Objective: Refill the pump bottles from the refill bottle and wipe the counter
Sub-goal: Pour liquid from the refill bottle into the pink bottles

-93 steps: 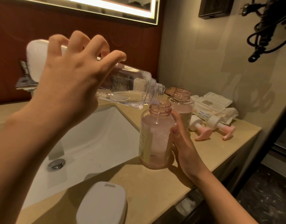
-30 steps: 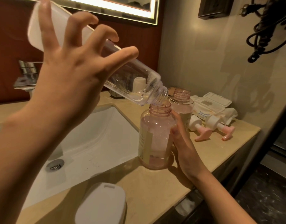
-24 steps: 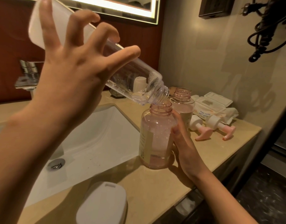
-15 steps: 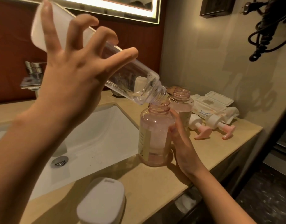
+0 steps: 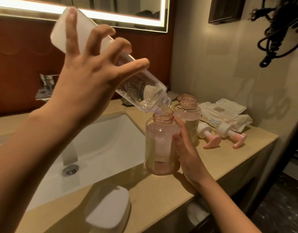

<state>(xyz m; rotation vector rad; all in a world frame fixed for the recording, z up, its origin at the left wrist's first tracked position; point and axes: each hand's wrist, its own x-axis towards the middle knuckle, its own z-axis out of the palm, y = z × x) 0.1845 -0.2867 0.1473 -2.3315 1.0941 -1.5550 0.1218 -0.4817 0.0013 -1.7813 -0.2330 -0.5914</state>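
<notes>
Compared with three seconds back, the refill bottle [image 5: 141, 91] is tipped way steeper: its white base is lifted up in front of the mirror [image 5: 136, 7], where before it was lying nearly level. Since half a second ago hardly anything is changed. Its open mouth is held just over the neck of the near pump bottle [image 5: 160, 145], which is stood on the table [image 5: 161, 195] beside the sink [image 5: 102, 148] (a bit of pink liquid is seen at the bottom). The refill bottle is clasped from above by the left grip [image 5: 87, 84], fingers spread and curled over it. The near pump bottle is held at its right side by the right grip [image 5: 187, 153], thumb in front.
</notes>
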